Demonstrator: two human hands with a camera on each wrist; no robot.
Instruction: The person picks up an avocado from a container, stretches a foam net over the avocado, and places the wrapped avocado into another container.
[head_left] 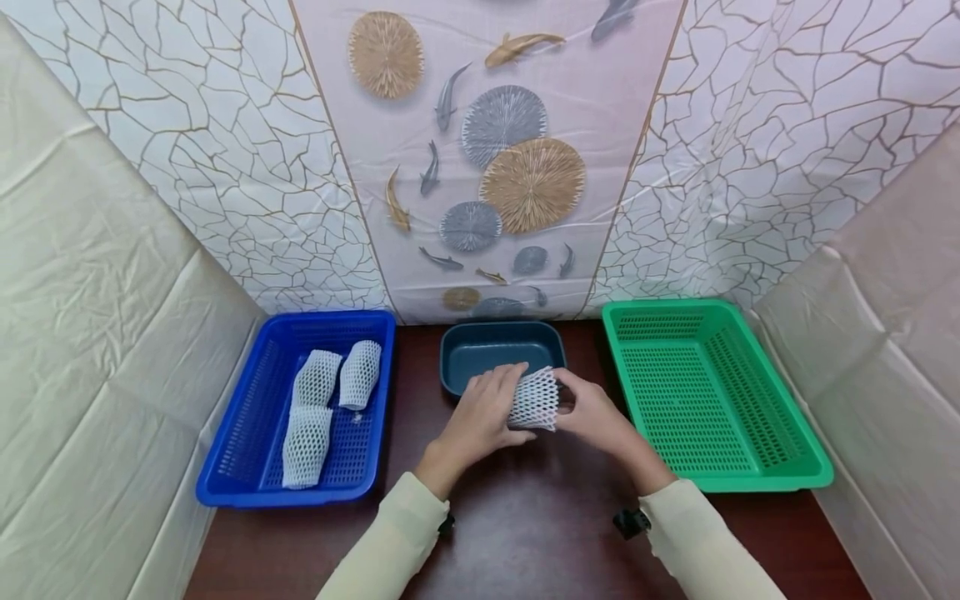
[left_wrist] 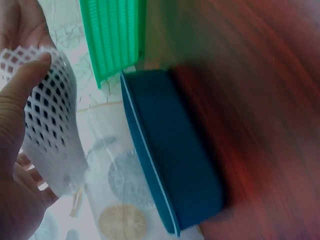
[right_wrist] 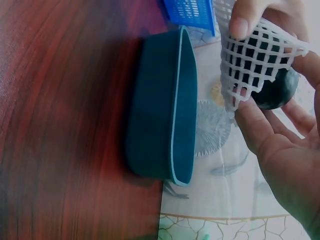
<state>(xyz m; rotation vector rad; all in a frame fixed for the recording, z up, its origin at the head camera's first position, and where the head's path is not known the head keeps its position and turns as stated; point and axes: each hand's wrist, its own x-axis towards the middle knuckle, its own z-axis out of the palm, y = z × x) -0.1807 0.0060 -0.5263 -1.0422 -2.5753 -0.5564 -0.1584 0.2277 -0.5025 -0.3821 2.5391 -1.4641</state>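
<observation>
Over the front of a dark teal tub (head_left: 463, 382), both hands are at a white foam net sleeve (head_left: 534, 402). My left hand (head_left: 480, 412) grips the sleeve from the left, its thumb lying across the mesh in the left wrist view. A smooth, dark, round object (right_wrist: 277, 92) sticks out of the sleeve's open end, and more dark surface shows through the mesh. My right hand (head_left: 596, 412) curls its fingers round that exposed end, with one fingertip at the sleeve's edge in the right wrist view. The object's kind does not show.
To the left, a blue basket (head_left: 363, 492) contains three white foam net sleeves (head_left: 306, 446). A green basket (head_left: 750, 483) stands on the right. All stand on a dark red-brown table (head_left: 517, 533), with patterned cloth walls (head_left: 487, 183) behind and at the sides.
</observation>
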